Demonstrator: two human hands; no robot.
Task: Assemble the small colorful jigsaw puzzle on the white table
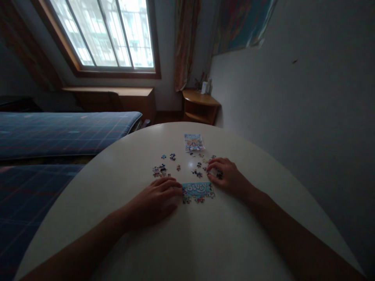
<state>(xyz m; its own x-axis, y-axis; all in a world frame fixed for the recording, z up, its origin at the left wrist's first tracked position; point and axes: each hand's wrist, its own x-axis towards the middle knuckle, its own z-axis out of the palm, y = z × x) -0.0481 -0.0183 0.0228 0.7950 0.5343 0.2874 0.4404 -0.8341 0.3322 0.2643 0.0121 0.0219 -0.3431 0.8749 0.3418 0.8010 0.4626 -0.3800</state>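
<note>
Our largest thing is the white table (187, 242), with a rounded far edge. To its left we see a bed (64, 130) under a checked cover, beyond it a barred window (108, 35), and past the table's far edge a wooden cabinet (202, 97). The cabinet is the one container we can make out; its shelf space is too dark for us to say what is inside, though a white bottle (204, 87) stands on top.

Our left hand (159, 195) lies palm down, fingers spread loosely, their tips at the puzzle's left end, gripping nothing we can see. Our right hand (227, 173) is curved, thumb and fingers apart around a dark piece (219, 175); whether they pinch it we are unable to say.

The joined puzzle (197, 191) lies flat between our hands, its long axis running left to right. The left hand is nearer, touching or almost touching it; the right is just beyond its far right corner. Past the puzzle lies a printed card (193, 142), and between them loose pieces (199, 165) are scattered, with a cluster (160, 170) just beyond the left hand.
</note>
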